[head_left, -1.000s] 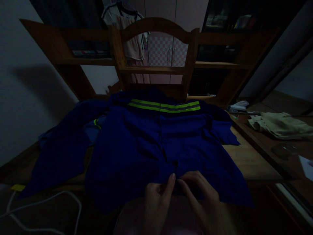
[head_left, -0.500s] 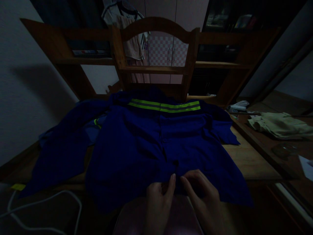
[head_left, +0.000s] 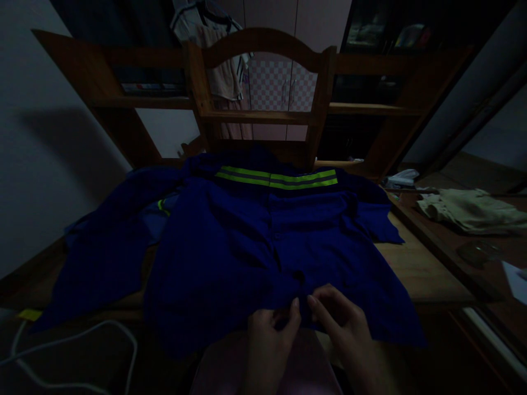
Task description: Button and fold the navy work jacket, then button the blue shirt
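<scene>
Pinching the blue jacket (head_left: 214, 247) low on its front, L hand (head_left: 269, 334) & R hand (head_left: 345, 323) side by side, fingers (head_left: 295, 311) gripping cloth. It's spread on the tabletop (head_left: 415, 269), prob so the front's reachable.

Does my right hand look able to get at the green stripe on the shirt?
Probably yes: nothing stands between your right hand and the green stripe except creased cloth of the shirt, though it would need to stretch forward.
</scene>
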{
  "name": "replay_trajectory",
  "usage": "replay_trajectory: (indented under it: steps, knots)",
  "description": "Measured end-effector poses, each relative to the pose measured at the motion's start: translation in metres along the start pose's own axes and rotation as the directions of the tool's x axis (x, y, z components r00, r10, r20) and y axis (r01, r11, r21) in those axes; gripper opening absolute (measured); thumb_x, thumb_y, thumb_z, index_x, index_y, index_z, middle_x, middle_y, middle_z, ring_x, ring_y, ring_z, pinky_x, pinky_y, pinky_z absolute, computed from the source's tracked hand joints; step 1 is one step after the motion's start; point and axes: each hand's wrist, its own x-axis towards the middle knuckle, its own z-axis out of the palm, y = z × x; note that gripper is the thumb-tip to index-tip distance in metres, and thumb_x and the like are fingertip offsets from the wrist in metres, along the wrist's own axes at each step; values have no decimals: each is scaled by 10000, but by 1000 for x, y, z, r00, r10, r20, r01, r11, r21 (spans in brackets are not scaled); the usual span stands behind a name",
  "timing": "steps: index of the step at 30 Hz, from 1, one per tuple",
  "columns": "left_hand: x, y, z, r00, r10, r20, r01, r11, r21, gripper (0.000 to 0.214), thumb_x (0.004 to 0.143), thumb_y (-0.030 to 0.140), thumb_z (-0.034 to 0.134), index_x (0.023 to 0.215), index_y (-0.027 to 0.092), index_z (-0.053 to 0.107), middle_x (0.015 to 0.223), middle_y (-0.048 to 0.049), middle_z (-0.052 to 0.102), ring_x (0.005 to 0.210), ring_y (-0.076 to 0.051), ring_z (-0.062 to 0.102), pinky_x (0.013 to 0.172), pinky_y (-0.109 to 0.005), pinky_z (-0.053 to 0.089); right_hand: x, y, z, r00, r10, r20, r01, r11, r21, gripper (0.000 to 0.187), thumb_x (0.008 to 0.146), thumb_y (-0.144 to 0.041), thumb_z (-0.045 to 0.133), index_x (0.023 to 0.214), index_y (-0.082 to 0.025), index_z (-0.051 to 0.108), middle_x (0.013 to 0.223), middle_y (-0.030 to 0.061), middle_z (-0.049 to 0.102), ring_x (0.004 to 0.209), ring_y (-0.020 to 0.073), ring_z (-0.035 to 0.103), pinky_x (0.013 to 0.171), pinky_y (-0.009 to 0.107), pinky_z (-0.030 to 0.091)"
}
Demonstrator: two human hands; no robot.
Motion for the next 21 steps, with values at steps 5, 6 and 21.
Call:
replay_trajectory:
  steps: [5, 6, 21]
  knots:
    - [0, 1, -1, 1000, -21, 14, 21, 999, 38, 249, 787, 365, 609, 805, 137, 709, 845, -106, 726, 821, -245, 688, 743, -284, 545, 2, -1, -4, 996, 64, 60, -68, 995, 70, 278, 828, -427, 625, 757, -160, 588, 678, 3, 527, 663, 138, 531, 602, 216, 440]
    - [1, 1, -1, 1000, -22, 12, 22, 999, 36, 243, 781, 357, 616, 820, 138, 714, 860, -110, 726, 833, -249, 688, 756, -292, 547, 2, -1, -5, 996, 65, 68, -71, 994, 80, 279, 828, -426, 625, 753, -160, 587, 674, 0, 521, 657, 134, 522, 601, 215, 431]
    - [-4, -3, 8, 999, -26, -44, 22, 996, -90, 225, 710, 323, 670, 860, 161, 713, 918, -91, 726, 889, -249, 681, 792, -309, 559, 0, -3, -5, 994, 64, 85, -72, 993, 94, 304, 834, -449, 602, 737, -163, 570, 660, -5, 498, 640, 132, 507, 595, 223, 423]
